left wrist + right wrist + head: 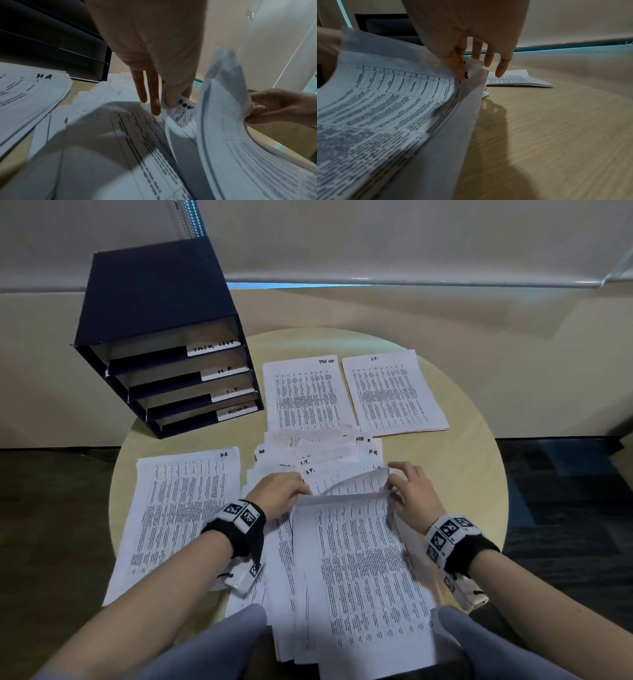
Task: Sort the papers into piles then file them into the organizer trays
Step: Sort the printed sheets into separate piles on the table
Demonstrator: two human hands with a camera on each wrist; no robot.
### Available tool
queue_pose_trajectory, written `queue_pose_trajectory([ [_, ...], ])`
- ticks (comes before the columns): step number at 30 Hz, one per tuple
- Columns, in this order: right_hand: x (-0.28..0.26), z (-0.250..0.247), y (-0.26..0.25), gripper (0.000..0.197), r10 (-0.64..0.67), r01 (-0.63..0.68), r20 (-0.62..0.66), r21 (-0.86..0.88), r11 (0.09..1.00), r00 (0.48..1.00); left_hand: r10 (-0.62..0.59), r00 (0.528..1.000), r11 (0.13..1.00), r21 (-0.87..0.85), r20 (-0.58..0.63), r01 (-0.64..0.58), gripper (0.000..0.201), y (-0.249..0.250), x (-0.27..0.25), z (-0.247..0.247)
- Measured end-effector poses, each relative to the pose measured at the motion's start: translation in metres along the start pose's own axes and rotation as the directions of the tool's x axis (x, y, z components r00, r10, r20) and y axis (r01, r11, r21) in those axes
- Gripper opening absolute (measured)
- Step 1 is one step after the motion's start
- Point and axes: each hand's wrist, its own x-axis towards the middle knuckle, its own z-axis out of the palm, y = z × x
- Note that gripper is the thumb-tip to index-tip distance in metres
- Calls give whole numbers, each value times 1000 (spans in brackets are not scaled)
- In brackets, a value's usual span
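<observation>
A fanned stack of unsorted papers [346, 559] lies in the middle of the round table [462, 474]. My left hand [284, 491] [164, 106] pinches the far corner of one sheet [185, 108] in that stack. My right hand [407, 491] [467, 67] pinches the far right corner of the lifted top sheets [356, 484] [402, 94], which curl up off the stack. Sorted piles lie around it: H.R [181, 508] on the left, TASK LIST [303, 395] and I.T. [394, 393] at the back. The dark blue organizer [164, 337] stands at the back left.
The organizer's four trays bear the labels TASK LIST, H.R, I.T and ADMIN [236, 410]. Bare tabletop [556, 128] shows right of the stack. The table's near edge lies by my knees [222, 642]. A wall with a lowered blind stands behind.
</observation>
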Motion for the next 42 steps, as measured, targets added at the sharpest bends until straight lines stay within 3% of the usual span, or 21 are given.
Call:
queue_pose_trajectory([
  [5, 1, 5, 1, 9, 1, -4, 71, 38, 999, 997, -36, 993, 998, 59, 111, 30, 24, -3, -5, 3],
  [9, 4, 12, 1, 12, -20, 11, 126, 72, 997, 992, -14, 994, 999, 37, 112, 10, 26, -3, -5, 4],
  [13, 6, 16, 5, 12, 24, -46, 149, 149, 988, 989, -124, 992, 982, -147, -1, 122, 51, 0, 12, -2],
  [16, 2, 17, 5, 10, 20, -44, 142, 174, 984, 990, -208, 977, 973, -93, 42, 211, 76, 0, 25, -3],
  [18, -1, 17, 3, 9, 15, -43, 151, 183, 982, 988, -235, 971, 964, -114, 48, 239, 81, -3, 26, 0],
  [25, -5, 21, -7, 17, -38, 0, 178, 208, 978, 983, -209, 977, 964, -162, 34, 211, 66, -18, 11, 8],
  [29, -9, 27, -17, 15, -71, 25, 214, 207, 978, 974, -195, 979, 961, -184, 68, 204, 67, -11, 16, 6],
  [32, -8, 30, -14, 15, -6, -48, 243, 215, 975, 970, -194, 977, 970, -131, 89, 205, 68, -3, 22, 7],
  [36, 1, 28, -11, 15, 67, -139, 295, 234, 962, 953, -100, 992, 992, -74, 79, 105, 62, 7, 21, 17],
  [42, 2, 32, -13, 14, 51, -135, 328, 238, 962, 943, -4, 979, 1000, 9, 202, 2, 58, 21, 9, 26],
])
